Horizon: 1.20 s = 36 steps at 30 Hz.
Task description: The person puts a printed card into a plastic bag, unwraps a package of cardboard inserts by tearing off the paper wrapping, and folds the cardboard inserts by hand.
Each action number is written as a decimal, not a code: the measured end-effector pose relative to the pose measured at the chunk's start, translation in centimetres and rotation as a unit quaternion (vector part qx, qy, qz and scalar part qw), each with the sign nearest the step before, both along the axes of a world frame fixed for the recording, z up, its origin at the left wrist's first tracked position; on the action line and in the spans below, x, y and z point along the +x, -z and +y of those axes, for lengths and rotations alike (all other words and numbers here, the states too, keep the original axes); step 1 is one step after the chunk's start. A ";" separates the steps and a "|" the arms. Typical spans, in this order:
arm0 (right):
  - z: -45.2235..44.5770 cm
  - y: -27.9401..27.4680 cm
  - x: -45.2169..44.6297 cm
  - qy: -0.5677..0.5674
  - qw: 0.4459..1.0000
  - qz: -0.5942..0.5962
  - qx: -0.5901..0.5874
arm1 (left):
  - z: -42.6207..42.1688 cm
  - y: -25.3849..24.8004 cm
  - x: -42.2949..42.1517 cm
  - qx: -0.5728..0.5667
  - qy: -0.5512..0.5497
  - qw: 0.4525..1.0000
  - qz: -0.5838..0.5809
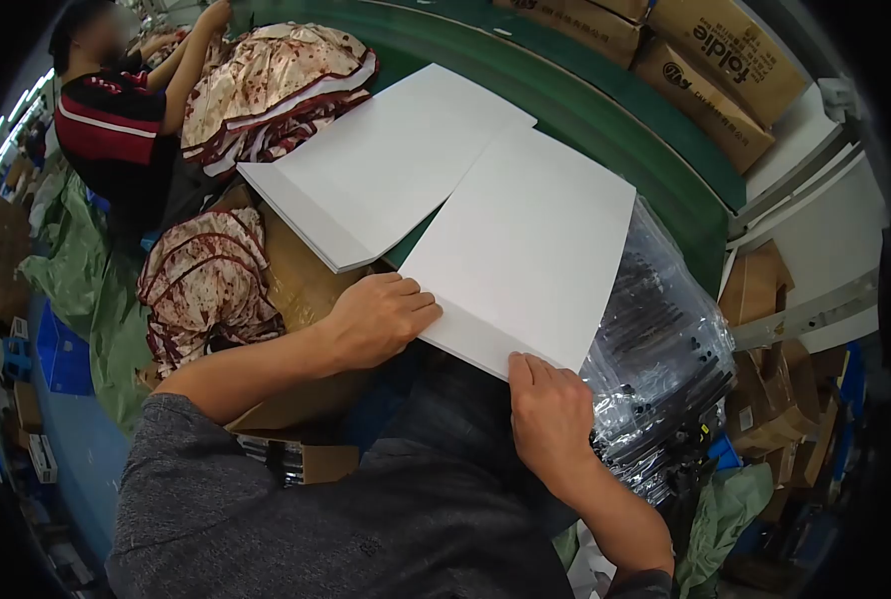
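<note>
A stack of white sheets (pixel 530 240) lies in front of me, its near edge toward my body. My left hand (pixel 384 317) is closed on the near left corner of this stack. At the near right corner, my right hand (pixel 550 414) grips the same edge, thumb and fingers pressed together. Just to the left rests a second white stack (pixel 376 160), thicker at its near edge. The two stacks touch or overlap at the far side, and a wedge of green surface shows between them nearer me.
Clear plastic bags with dark strips (pixel 655 319) lie to the right. Patterned cloth bundles (pixel 276 90) sit at the left, near a person in a black and red shirt (pixel 116 120). Cardboard boxes (pixel 720 70) stand behind the green table (pixel 680 235).
</note>
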State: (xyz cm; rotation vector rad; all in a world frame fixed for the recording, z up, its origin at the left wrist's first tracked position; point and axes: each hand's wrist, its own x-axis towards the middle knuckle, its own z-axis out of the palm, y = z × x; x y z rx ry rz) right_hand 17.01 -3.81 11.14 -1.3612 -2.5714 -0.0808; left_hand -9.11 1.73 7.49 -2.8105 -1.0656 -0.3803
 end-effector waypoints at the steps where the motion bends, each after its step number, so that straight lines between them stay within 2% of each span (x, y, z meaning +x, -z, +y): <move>1: 0.0 -0.2 0.0 0.001 1.000 -0.008 0.002 | 0.0 0.2 0.0 0.004 -0.002 1.000 -0.011; 8: 1.1 -2.6 0.6 0.010 0.997 -0.082 0.004 | 0.3 -0.2 1.2 0.023 -0.033 0.997 -0.059; 11: 2.1 -2.3 1.8 0.018 0.996 -0.074 0.040 | 1.2 -0.1 2.5 0.053 -0.044 0.995 -0.066; 19: 5.2 3.4 3.3 0.039 0.990 -0.012 0.135 | 5.6 3.4 5.1 0.101 -0.072 0.991 -0.052; 23: 3.9 6.6 2.4 0.040 0.985 0.009 0.168 | 4.3 5.5 4.3 0.151 -0.034 0.983 -0.098; 29: 3.2 7.8 2.4 0.030 0.986 -0.016 0.160 | 3.9 7.4 3.8 0.167 -0.015 0.982 -0.084; 34: 3.6 7.6 2.8 0.015 0.990 -0.056 0.127 | 3.7 6.6 3.6 0.169 0.008 0.985 -0.035; 36: 4.1 7.3 3.2 -0.001 0.993 -0.034 0.113 | 3.9 5.8 3.7 0.102 0.013 0.995 -0.018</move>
